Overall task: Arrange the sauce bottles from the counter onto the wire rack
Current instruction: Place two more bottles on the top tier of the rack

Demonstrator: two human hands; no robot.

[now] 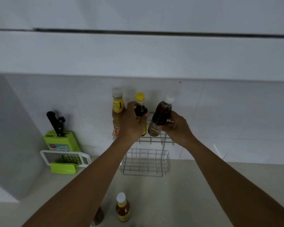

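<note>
Dim, flat light with a cool grey cast; shadows are faint and soft. The picture is slightly blurred overall. Wide-angle bending curves the wall's dark seam (154, 32) near the edges.

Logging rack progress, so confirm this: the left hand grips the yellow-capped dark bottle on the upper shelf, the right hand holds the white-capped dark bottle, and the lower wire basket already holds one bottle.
One detail is wrong. In the head view the lower wire basket holds no bottle. The rest stands: the left hand grips the yellow-capped dark bottle on the upper shelf, and the right hand holds the white-capped dark bottle.
</note>
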